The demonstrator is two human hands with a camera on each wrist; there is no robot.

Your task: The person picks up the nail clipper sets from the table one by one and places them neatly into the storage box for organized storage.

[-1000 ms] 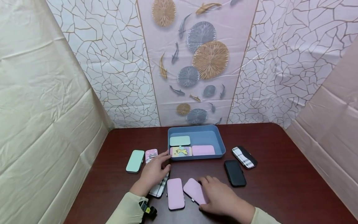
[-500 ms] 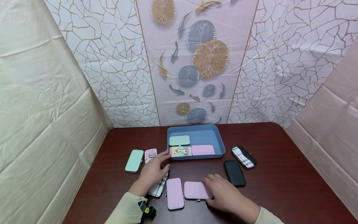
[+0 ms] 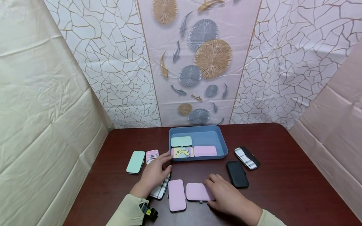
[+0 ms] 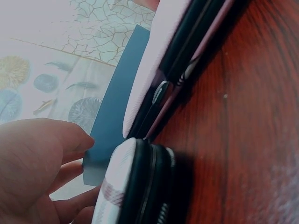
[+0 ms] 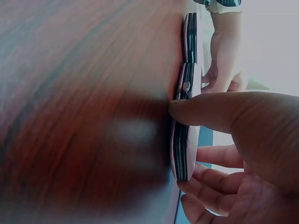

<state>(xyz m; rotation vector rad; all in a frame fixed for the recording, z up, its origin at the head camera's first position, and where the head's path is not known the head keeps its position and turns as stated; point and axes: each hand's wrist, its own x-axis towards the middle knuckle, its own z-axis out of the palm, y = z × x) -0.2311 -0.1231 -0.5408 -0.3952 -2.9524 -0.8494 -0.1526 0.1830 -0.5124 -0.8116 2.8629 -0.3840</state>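
My right hand (image 3: 224, 196) grips the right end of a pink clasp case (image 3: 198, 192) that lies crosswise on the table. In the right wrist view the thumb presses the clasp side of this pink case (image 5: 186, 144), with the fingers around its far edge. A second pink case (image 3: 177, 195) lies lengthwise just left of it. My left hand (image 3: 154, 172) has its fingers loosely extended, fingertips right at the front left corner of a blue tray (image 3: 199, 159). Under that hand lies a plaid case (image 3: 160, 189), partly hidden; the left wrist view shows its rounded zip-like edge.
Inside the tray sit a mint case (image 3: 181, 141), a giraffe-print case (image 3: 183, 152) and another pink case (image 3: 205, 151). At left lie a mint case (image 3: 136, 162) and a pink patterned case (image 3: 152, 155). A black case (image 3: 237, 174) and a black-and-plaid case (image 3: 247, 158) lie at right.
The right hand has turned the pink case from a slant to crosswise, its clasp edge now facing the person, and moved slightly right. The left hand has stayed in place.
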